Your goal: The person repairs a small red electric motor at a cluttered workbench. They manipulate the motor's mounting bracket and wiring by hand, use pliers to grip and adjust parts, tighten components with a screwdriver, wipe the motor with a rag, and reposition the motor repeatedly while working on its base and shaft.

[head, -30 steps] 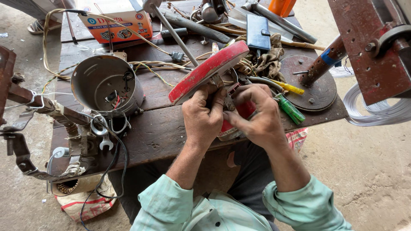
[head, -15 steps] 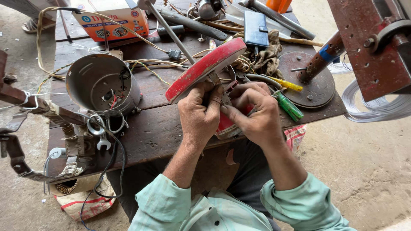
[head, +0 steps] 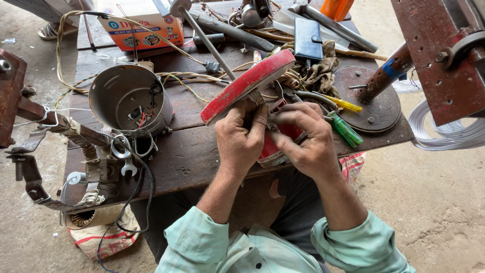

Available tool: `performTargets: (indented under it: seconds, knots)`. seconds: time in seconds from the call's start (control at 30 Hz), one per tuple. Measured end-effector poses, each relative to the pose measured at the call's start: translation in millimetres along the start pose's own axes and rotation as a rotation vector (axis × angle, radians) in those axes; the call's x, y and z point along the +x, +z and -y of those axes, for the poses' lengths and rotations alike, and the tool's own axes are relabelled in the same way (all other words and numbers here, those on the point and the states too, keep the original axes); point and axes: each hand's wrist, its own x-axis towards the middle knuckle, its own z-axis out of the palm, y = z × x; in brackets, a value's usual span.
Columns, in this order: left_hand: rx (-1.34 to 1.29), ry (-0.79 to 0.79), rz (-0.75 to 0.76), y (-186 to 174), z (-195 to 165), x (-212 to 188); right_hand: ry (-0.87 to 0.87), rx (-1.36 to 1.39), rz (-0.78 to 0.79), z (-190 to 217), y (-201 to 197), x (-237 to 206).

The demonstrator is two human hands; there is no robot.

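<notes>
Both hands closing on the red appliance base (head: 252, 81), tilted up at the bench's near edge. Left hand (head: 240, 139) is gripping its rim w/ thumb and fingers; right hand (head: 303, 136) is pinching small parts underneath, can't tell which. Metal housing (head: 129, 101) is sitting apart w/ wires loose, so unit's stripped; reassembly looks undone. Green screwdriver (head: 346, 129) is lying just beside.

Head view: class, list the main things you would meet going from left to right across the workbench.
Metal can → left hand → right hand → green screwdriver → round metal disc
</notes>
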Motion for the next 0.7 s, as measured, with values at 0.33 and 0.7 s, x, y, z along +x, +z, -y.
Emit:
performTargets:
  seconds: [0.33, 0.7]
  knots:
    - [0.003, -0.090, 0.007, -1.8, 0.7, 0.7, 0.013, -0.041, -0.041, -4.1, 3.0, -2.8]
    - [-0.033, -0.134, 0.005, -4.8, 1.6, -1.4, -0.030, -0.046, -0.051, 2.3, 6.0, -3.8]
